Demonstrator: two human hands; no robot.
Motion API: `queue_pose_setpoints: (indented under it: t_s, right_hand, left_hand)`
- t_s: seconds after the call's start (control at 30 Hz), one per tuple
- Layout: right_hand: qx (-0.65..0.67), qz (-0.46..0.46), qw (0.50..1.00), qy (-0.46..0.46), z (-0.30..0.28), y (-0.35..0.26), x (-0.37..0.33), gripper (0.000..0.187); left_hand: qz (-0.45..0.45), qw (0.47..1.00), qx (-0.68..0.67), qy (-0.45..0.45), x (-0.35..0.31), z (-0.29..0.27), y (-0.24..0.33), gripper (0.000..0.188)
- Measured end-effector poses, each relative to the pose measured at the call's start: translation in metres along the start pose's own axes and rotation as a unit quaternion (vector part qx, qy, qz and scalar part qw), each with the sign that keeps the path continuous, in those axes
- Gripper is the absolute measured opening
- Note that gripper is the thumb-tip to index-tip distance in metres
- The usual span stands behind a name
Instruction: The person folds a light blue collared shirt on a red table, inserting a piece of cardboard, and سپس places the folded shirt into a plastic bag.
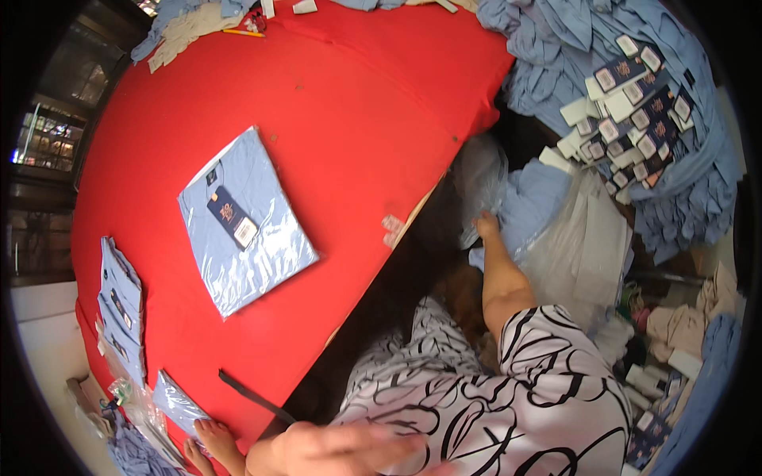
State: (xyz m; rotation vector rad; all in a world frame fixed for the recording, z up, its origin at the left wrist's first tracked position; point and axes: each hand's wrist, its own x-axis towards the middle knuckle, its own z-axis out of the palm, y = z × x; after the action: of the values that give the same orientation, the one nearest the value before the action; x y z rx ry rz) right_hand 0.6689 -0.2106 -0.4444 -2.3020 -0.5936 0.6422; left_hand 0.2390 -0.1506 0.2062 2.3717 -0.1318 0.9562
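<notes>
My right hand point(485, 224) reaches down past the table's edge, its fingers closed on a thin clear plastic bag point(479, 176) that looks smeared. Beside it lie folded light blue cloth point(533, 198) and a stack of clear plastic bags point(575, 246). Close to the camera at the bottom, my left hand point(349, 448) is blurred, its fingers stretched out and holding nothing I can see. A folded light blue shirt point(248, 222) with a dark hang tag point(230, 218) lies in clear plastic wrapping on the red table point(349, 159).
At the lower left another person's hand point(214, 438) rests on a wrapped blue garment point(176, 401). More folded shirts point(121, 309) lie along the left edge. At right, many tags point(627, 119) lie on heaped blue garments point(548, 47). A dark strip point(254, 395) lies near the table's front.
</notes>
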Motion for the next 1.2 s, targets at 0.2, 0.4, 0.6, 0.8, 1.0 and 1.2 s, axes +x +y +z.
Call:
queue_pose_setpoints:
  t_s: [0.2,0.4,0.6,0.8,1.0,1.2]
  right_hand:
    - [0.187,-0.170,0.964,-0.084,-0.042,-0.149,-0.089,0.004]
    - [0.014,-0.330,0.861,-0.388,-0.192,-0.269,-0.282,0.011]
    - [0.174,-0.298,0.750,-0.565,-0.324,-0.374,-0.320,0.010]
    - [0.341,-0.416,0.609,-0.583,-0.393,-0.367,-0.334,0.020]
    - [0.442,-0.405,0.480,-0.640,-0.400,-0.365,-0.345,0.009]
    - [0.025,-0.373,0.905,-0.204,-0.540,-0.350,-0.342,0.023]
  left_hand:
    - [-0.645,0.695,-0.277,0.156,-0.099,0.149,-0.038,0.041]
    - [-0.785,0.449,-0.388,0.178,-0.209,0.299,-0.088,0.083]
    - [-0.694,0.281,-0.610,0.259,-0.243,0.379,-0.156,0.115]
    - [-0.624,0.341,-0.658,0.247,-0.149,0.363,-0.188,0.107]
    - [-0.719,0.524,-0.426,0.164,-0.131,0.351,-0.179,0.049]
    - [-0.638,0.691,-0.263,0.215,-0.175,0.244,-0.065,0.036]
